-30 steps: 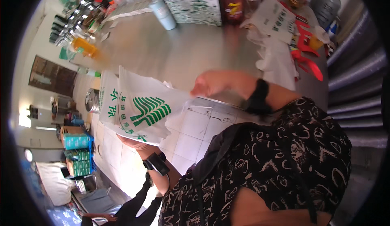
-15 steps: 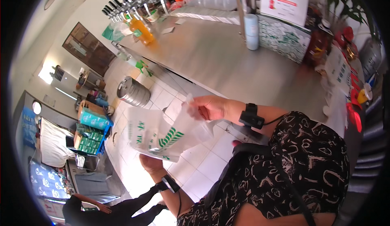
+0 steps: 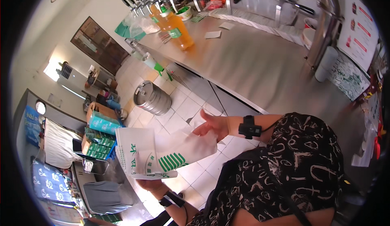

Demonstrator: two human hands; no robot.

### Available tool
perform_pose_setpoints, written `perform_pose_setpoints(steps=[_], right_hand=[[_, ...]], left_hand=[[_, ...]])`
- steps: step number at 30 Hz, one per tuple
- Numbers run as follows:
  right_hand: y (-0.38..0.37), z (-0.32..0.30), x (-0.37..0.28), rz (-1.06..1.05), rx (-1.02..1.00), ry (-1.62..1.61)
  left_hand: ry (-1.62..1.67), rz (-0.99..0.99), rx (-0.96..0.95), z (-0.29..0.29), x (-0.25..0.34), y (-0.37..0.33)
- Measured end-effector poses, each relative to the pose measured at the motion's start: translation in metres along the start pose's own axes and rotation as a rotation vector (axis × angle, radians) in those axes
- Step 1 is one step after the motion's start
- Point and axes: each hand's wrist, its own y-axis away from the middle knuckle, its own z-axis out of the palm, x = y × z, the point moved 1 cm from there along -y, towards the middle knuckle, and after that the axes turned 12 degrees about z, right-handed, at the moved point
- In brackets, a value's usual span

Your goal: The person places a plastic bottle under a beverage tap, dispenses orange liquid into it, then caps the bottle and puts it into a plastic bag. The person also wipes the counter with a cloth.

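Since the last look, the bare right hand (image 3: 214, 127) has spread, its thumb sticking up and its fingertips by the right end of the floppy white plastic bag with green marks (image 3: 162, 155). From the head view, the bag lies left of that hand, its long way running sideways. The bare left hand (image 3: 151, 184) holds its bottom edge, fingers mostly hidden.

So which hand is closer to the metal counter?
The right hand, thumb sticking up; the left hand is farther away, at the lower edge of the white bag.
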Motion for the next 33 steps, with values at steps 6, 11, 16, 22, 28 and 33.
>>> perform_pose_setpoints(steps=[6,11,16,22,28,33], right_hand=[[-0.127,-0.016,-0.119,-0.271,0.270,0.144],[-0.218,-0.054,-0.193,-0.490,0.601,0.327],[-0.326,-0.099,-0.264,-0.735,1.027,0.057],[-0.390,-0.100,-0.331,-0.624,1.063,0.227],[-0.364,-0.135,-0.431,-0.650,1.339,0.664],[-0.344,-0.201,-0.505,-0.935,1.679,0.882]], left_hand=[[-0.241,0.010,0.037,-0.093,0.002,-0.091],[-0.516,-0.158,0.323,-0.233,-0.049,-0.211],[-1.009,-0.198,0.214,-0.285,-0.127,-0.324],[-0.407,-0.513,-0.321,-0.224,-0.213,-0.431],[-0.394,-0.689,-0.308,-0.261,-0.275,-0.546],[0.044,-0.897,0.022,-0.296,-0.331,-0.667]])
